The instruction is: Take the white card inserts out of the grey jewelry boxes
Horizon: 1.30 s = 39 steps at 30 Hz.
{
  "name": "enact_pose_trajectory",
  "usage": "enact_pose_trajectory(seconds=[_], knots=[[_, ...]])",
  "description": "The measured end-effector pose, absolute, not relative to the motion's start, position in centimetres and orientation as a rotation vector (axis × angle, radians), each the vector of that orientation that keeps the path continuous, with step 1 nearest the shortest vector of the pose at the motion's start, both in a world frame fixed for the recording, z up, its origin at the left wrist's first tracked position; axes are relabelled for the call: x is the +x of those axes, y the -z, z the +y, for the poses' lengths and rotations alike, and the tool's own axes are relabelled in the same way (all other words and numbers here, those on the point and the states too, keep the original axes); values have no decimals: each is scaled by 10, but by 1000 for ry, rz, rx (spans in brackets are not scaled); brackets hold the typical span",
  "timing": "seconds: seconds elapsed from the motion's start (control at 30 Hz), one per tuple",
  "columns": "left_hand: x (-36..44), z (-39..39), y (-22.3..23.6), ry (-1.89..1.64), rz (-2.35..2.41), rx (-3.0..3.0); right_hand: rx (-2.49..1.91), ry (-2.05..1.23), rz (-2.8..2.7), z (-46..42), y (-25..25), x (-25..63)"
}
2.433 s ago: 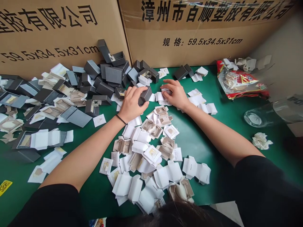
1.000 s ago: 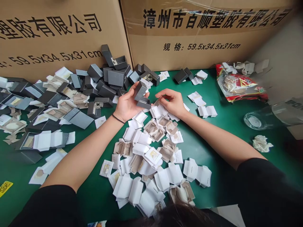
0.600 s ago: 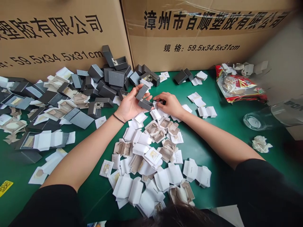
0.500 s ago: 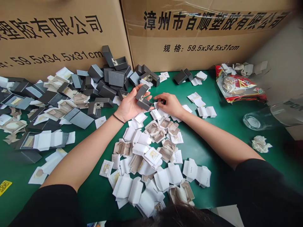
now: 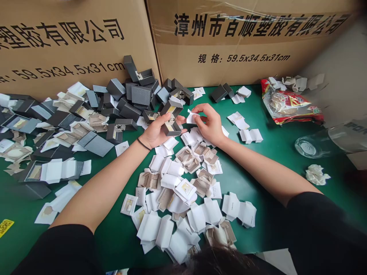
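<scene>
My left hand (image 5: 156, 131) grips a small dark grey hinged box (image 5: 173, 128), its lid swung open and its inside facing up. Between thumb and fingers of my right hand (image 5: 210, 124) is a piece of white paper card (image 5: 192, 117), just right of the box and apart from it. Below both hands spreads a pile of folded white card inserts (image 5: 172, 168), some showing their grey-brown undersides. Left of my left hand lies a heap of similar dark boxes (image 5: 140, 95), several with open lids.
Two large cardboard cartons (image 5: 246, 49) stand along the back of the green table (image 5: 266, 164). On the right are a red snack bag (image 5: 292, 103), a clear plastic cup (image 5: 309, 147) and a crumpled tissue (image 5: 317, 175). More boxes and inserts cover the left side.
The box in my left hand has turned so its open inside shows. My right hand has lifted slightly and now pinches a white paper card.
</scene>
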<state>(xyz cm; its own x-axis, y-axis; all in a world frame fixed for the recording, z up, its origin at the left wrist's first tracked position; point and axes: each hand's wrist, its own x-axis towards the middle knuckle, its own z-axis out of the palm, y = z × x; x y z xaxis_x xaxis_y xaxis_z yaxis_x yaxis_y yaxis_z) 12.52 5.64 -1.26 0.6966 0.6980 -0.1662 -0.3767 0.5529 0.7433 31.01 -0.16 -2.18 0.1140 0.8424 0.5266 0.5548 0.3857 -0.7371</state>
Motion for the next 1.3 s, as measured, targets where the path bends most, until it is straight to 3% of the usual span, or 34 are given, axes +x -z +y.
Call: enact_pose_trajectory(seconds=[0.4, 0.7, 1.03, 1.13, 1.3], knots=[[127, 51, 14, -620, 446, 873, -1245, -377, -1733, -1, 25, 310], [131, 52, 10, -704, 529, 835, -1289, -516, -1532, 1, 25, 311], [127, 52, 16, -660, 560, 977, -1321, -926, -1482, 6, 21, 316], [129, 49, 14, -641, 571, 1029, -1302, -844, -1501, 6, 26, 316], [135, 49, 11, -750, 587, 941, -1364, -403, -1543, -4, 24, 312]])
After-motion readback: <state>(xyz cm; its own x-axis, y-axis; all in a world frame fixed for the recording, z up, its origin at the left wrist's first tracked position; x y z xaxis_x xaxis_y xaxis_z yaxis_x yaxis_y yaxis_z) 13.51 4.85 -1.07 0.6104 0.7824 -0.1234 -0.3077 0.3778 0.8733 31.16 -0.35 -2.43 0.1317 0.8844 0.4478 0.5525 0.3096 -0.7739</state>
